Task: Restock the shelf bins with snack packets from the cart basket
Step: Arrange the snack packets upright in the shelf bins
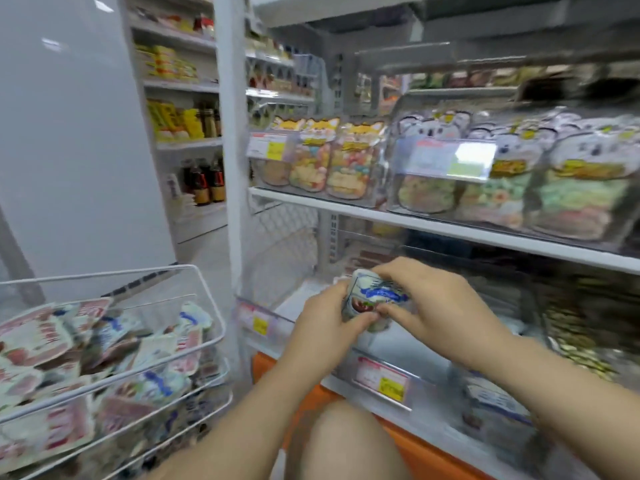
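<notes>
Held a small stack of snack packets (375,295) in both hands, just above the clear shelf bin (266,322) on the lower shelf. Pinched its near left edge with the left hand (323,329), fingers curled round it. Wrapped the right hand (441,306) over its top and right side, thumb pressed to the front. Had the wire cart basket (210,300) at the left, well apart, heaped with more packets (104,341). Saw fox-topped bags (325,161) and koala-topped bags (519,168) in bins on the shelf above, all blurred
</notes>
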